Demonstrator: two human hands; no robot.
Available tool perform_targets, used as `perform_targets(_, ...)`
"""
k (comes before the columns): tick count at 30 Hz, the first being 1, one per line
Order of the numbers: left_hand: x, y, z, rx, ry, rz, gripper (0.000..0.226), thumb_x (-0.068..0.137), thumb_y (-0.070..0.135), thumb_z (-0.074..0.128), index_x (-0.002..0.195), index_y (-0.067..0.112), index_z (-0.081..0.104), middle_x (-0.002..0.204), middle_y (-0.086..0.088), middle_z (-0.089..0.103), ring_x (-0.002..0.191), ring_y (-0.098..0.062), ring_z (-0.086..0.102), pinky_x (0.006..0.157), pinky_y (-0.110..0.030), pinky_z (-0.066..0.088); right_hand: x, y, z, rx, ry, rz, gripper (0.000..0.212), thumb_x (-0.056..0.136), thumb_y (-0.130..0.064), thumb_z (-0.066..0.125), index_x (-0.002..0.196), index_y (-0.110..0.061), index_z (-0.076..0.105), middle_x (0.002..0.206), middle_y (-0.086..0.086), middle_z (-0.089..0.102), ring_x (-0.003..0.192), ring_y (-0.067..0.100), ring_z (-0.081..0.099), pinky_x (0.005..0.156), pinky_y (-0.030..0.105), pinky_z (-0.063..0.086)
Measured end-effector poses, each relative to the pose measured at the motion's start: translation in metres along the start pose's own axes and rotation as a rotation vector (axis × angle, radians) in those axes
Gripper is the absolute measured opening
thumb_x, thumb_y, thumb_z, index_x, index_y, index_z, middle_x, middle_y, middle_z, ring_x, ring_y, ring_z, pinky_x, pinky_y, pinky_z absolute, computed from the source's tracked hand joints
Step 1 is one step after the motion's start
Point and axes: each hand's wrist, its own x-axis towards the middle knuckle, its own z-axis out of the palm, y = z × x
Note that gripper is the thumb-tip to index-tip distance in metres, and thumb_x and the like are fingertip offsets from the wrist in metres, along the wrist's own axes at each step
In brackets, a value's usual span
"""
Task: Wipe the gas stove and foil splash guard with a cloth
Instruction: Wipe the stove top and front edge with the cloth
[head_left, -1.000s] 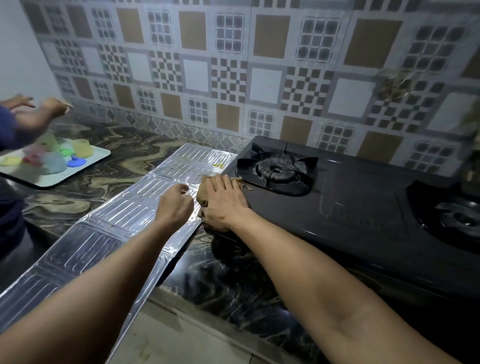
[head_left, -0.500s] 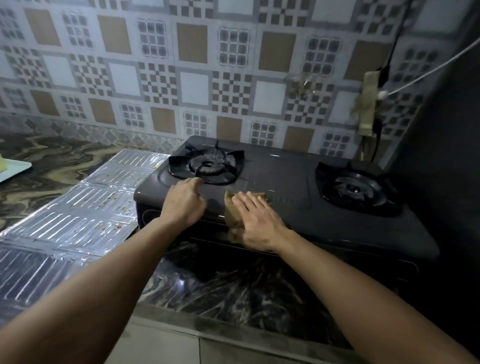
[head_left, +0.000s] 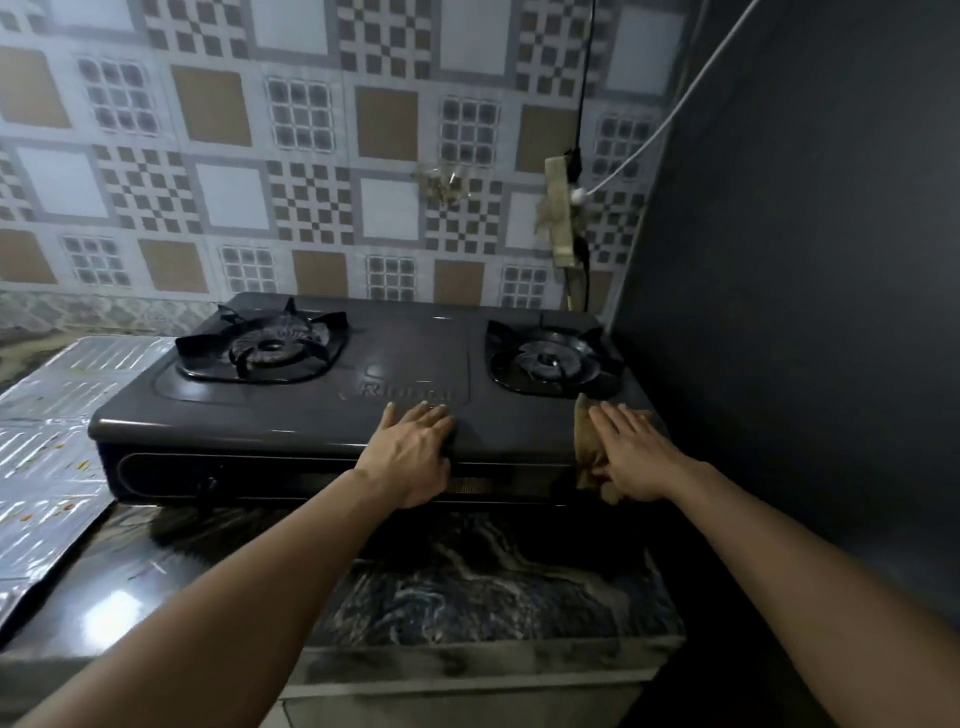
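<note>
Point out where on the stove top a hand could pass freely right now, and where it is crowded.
Free: the flat middle of the gas stove, between the left burner and right burner. Crowded: the front edge, where the left hand rests flat and the right hand presses the cloth at the right front corner.

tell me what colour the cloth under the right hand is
Brown cloth, seen in the head view.

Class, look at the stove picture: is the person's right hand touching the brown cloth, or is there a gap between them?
Touching. The head view shows the right hand lying flat on the cloth, pressing it against the front right edge of the stove.
</note>
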Motion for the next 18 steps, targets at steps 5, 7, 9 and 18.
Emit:
perform_targets(5, 0.003, 0.020, 0.010, -0.042, -0.006, -0.056, 0.061, 0.088, 0.032, 0.047, 0.146, 0.015, 0.036, 0.159, 0.000, 0.026, 0.148, -0.018, 0.018, 0.118, -0.049, 0.013, -0.022, 0.018, 0.002, 0.139, -0.032, 0.254, 0.081, 0.092, -0.004, 0.049, 0.152, -0.010, -0.005, 0.161, 0.015, -0.011, 0.148, 0.039, 0.004, 0.118, 0.051, 0.019)
perform_targets(7, 0.004, 0.023, 0.011, -0.057, -0.004, -0.070, 0.060, 0.088, 0.032, 0.049, 0.145, 0.015, 0.037, 0.159, 0.000, 0.027, 0.148, -0.018, 0.018, 0.118, -0.050, 0.015, -0.034, 0.013, 0.001, 0.231, -0.072, 0.343, 0.077, 0.093, 0.001, 0.042, 0.152, -0.006, -0.006, 0.160, 0.018, -0.013, 0.145, 0.040, 0.019, 0.113, 0.049, 0.029)
perform_targets(9, 0.003, 0.024, 0.008, -0.067, -0.026, -0.075, 0.061, 0.088, 0.031, 0.050, 0.145, 0.016, 0.037, 0.159, 0.001, 0.025, 0.149, -0.017, 0.016, 0.117, -0.052, 0.014, -0.045, 0.011, -0.004, 0.274, -0.102, 0.356, 0.061, 0.095, -0.004, 0.041, 0.150, 0.001, 0.014, 0.158, 0.025, 0.014, 0.136, 0.038, 0.037, 0.105, 0.042, 0.038)
perform_targets(18, -0.022, 0.039, 0.004, -0.400, 0.311, -0.049, 0.042, 0.074, 0.024, 0.052, 0.111, 0.013, 0.067, 0.114, -0.004, 0.066, 0.115, -0.025, 0.054, 0.098, -0.032, 0.041, -0.083, -0.032, -0.034, 1.687, -0.215, 0.147, 0.021, 0.093, -0.009, 0.048, 0.102, -0.003, 0.066, 0.096, 0.018, 0.069, 0.086, 0.029, 0.066, 0.085, 0.040, 0.051)
